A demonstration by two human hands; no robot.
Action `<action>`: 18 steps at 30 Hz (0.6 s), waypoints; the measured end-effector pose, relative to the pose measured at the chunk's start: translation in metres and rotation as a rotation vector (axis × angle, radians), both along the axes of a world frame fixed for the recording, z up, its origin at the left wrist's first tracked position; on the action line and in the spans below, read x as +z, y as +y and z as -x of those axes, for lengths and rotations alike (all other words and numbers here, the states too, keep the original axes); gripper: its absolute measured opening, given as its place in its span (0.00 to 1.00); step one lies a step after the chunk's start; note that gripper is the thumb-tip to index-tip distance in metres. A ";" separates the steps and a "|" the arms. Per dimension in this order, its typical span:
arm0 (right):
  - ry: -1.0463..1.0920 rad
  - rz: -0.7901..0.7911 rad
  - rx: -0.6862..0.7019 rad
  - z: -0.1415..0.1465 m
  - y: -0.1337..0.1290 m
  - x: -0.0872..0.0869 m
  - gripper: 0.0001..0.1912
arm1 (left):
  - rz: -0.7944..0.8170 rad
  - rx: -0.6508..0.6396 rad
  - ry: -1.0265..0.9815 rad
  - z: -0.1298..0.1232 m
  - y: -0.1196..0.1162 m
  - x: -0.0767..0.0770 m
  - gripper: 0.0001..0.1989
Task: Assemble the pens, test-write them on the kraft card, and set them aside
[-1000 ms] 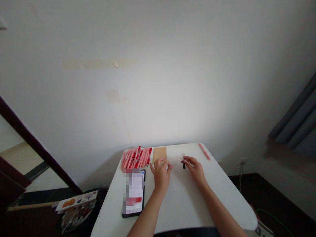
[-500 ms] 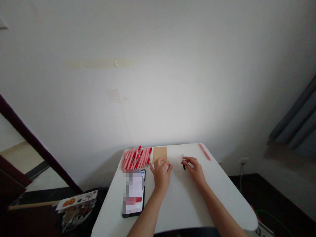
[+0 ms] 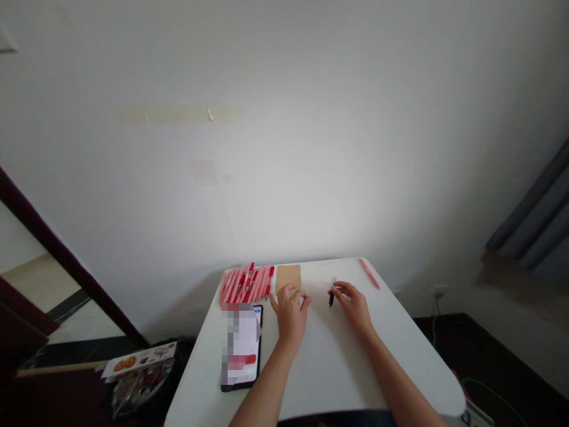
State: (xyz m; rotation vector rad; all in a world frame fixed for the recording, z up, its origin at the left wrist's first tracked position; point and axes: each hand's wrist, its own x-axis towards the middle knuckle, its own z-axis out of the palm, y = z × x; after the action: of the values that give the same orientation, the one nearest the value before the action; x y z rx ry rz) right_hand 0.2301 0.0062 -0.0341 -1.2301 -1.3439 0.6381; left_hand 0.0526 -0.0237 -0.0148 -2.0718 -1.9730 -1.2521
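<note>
My right hand (image 3: pixel 353 303) pinches a short black pen with a clear end (image 3: pixel 331 298) between thumb and fingertips, over the right half of the white table. To its left, my left hand (image 3: pixel 291 307) hovers at the near edge of a brown card (image 3: pixel 288 276), its thumb and fingertips drawn together; whatever they hold is too small to name. Many pink and red pens (image 3: pixel 244 286) lie side by side at the table's back left. One pink pen (image 3: pixel 370 273) rests alone by the back right edge.
A phone (image 3: pixel 243 350) with a lit screen lies on the left of the white table (image 3: pixel 338 379). The wall (image 3: pixel 311 148) rises behind the table. A black bag of items (image 3: pixel 142 385) stands on the floor to the left.
The black pen in my right hand has tilted, its dark tip now pointing more towards me, and the hand has shifted slightly right. My left hand has barely moved.
</note>
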 end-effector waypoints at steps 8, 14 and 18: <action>-0.025 -0.009 -0.017 -0.001 0.000 -0.001 0.25 | 0.004 0.010 0.009 0.000 0.000 0.001 0.04; -0.208 -0.161 -0.053 -0.002 0.003 -0.007 0.20 | -0.001 0.036 0.028 0.001 0.000 0.000 0.04; -0.367 -0.248 -0.050 -0.003 0.003 -0.010 0.16 | -0.007 0.058 0.042 0.001 0.000 -0.002 0.05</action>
State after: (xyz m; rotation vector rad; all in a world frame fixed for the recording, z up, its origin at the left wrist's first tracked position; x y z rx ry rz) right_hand 0.2329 0.0094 -0.0441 -1.2092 -1.6337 0.2043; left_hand 0.0514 -0.0240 -0.0169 -2.0045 -1.9927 -1.1932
